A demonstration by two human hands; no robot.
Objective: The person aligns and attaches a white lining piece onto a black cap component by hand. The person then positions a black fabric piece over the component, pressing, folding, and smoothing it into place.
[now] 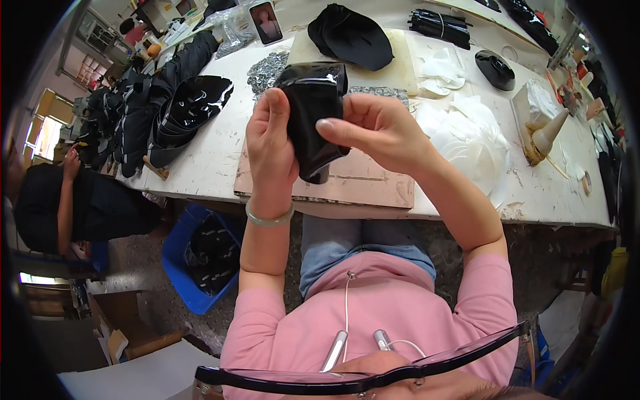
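A glossy black shoe upper is held up over the near edge of the worktable, its shiny band at the top and its narrow end pointing down. My left hand grips its left side, thumb raised along the edge and the other fingers curled mostly out of sight. On the right, my right hand pinches the piece, with the thumb pressed flat on its front and the fingers bent behind the edge. Beneath both hands lies a worn pinkish board. A black stack of flat pieces rests beyond them on a pale slab.
White shaped pieces are heaped at right, near a glue-stained holder with a cone. Many black uppers line the left side. A phone stands at the back. A blue bin is on the floor; another person is at left.
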